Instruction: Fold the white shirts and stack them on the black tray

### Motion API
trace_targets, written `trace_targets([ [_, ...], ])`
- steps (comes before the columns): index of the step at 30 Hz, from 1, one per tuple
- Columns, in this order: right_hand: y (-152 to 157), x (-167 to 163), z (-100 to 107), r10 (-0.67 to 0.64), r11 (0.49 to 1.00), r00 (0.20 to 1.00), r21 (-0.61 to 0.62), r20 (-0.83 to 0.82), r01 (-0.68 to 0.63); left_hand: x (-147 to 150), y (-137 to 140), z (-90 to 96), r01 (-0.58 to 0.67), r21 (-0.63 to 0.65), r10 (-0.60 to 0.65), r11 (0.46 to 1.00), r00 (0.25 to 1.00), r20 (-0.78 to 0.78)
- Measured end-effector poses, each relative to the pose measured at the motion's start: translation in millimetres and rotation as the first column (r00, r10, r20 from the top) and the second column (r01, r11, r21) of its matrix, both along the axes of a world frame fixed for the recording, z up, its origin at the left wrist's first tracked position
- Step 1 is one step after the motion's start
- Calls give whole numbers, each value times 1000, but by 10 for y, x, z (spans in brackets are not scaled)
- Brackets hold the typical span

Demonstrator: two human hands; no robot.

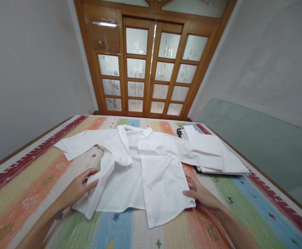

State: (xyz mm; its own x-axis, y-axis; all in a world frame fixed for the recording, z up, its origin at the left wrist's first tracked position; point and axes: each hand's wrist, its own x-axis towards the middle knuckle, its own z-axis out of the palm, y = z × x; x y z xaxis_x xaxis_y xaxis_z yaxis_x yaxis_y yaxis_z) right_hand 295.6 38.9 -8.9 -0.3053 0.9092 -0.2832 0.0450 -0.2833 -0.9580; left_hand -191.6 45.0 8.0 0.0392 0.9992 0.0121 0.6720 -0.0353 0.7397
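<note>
A white short-sleeved button-up shirt [161,176] lies spread out with its front open and its collar at the far end. The left front panel is folded back and rumpled. At that panel's outer edge, my left hand [82,185] has fabric between its thumb and fingers. My right hand [200,193] grips the opposite side edge near the hem, thumb on top and the other fingers partly hidden by the cloth. The shirt's right sleeve [205,154] overlaps a stack of folded white clothes [231,160].
The shirt rests on a striped, multicoloured cloth [125,231] with small printed figures. A dark item [179,132] shows at the edge of the stack. A pale green panel [257,135] stands along the right wall. Wooden doors with glass panes [151,69] are at the far end.
</note>
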Motion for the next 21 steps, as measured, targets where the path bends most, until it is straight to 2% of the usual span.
trace_targets([
  [3,-34,29,15,18,999,999,28,26,-19,50,-62,61,-63,-5,63,998,993,103],
  [6,-108,93,74,95,992,994,72,58,-100,50,-118,201,-97,13,93,995,981,168],
  [9,-207,158,136,165,972,973,143,161,-188,88,-206,426,-208,120,187,971,967,171],
  [11,-266,190,156,199,966,958,126,205,-227,170,-286,558,-257,194,223,947,958,181],
  [13,-308,213,157,222,964,952,103,210,-247,316,-381,632,-249,232,205,940,959,197],
  [16,-329,242,134,210,958,948,143,241,-249,665,-535,621,-109,250,63,962,981,185],
  [18,-318,267,105,158,963,929,155,335,-220,954,-629,563,113,253,-151,961,979,136],
  [19,-307,280,87,118,966,906,166,407,-200,1096,-669,527,253,233,-280,939,956,89],
  [21,-280,302,50,18,961,824,219,567,-171,1342,-726,452,534,151,-536,832,844,-28],
])
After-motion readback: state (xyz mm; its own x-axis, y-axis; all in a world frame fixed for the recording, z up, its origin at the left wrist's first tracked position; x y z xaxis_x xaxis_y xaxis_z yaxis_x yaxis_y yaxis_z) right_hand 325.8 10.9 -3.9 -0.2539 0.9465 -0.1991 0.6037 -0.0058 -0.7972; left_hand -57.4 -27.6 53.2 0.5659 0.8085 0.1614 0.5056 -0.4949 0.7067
